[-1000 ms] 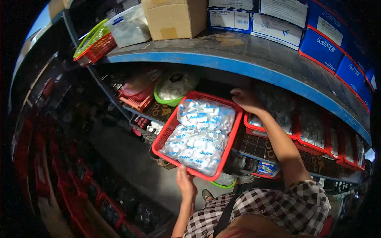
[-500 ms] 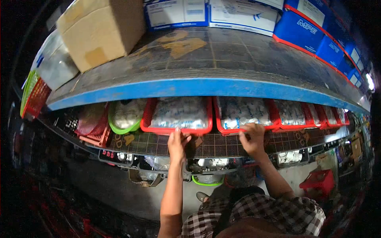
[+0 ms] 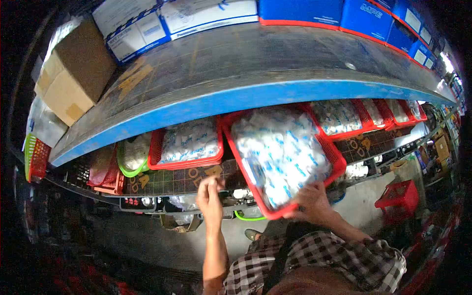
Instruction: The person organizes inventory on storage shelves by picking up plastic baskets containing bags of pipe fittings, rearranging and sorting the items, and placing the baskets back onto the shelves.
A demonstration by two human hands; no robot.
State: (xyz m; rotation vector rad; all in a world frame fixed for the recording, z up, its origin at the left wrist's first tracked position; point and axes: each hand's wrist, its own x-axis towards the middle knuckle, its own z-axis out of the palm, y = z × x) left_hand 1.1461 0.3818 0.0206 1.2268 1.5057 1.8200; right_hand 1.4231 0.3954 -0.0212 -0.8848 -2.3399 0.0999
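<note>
A red basket (image 3: 337, 164) full of bagged white parts with blue print juts out, tilted, from under the blue-edged shelf. My right hand (image 3: 312, 202) grips its near rim at the front corner. To the left of this basket, my left hand (image 3: 210, 194) is raised in front of the lower shelf, its fingers bent together and slightly blurred; whether they hold anything is too small to tell. Behind it, another red basket (image 3: 189, 164) of similar bags sits on the lower shelf.
The upper shelf's blue edge (image 3: 206, 108) runs above my hands. On it stand a cardboard box (image 3: 73, 73) and blue boxes (image 3: 366, 17). A green basket (image 3: 129, 169) is at the lower left, more red baskets (image 3: 351, 132) at the right. A red stool-like item (image 3: 397, 199) stands on the floor.
The view has shifted right along the shelf. The first basket went back onto the lower shelf, and my left hand came off its rim. My right hand has pulled the neighbouring basket outward.
</note>
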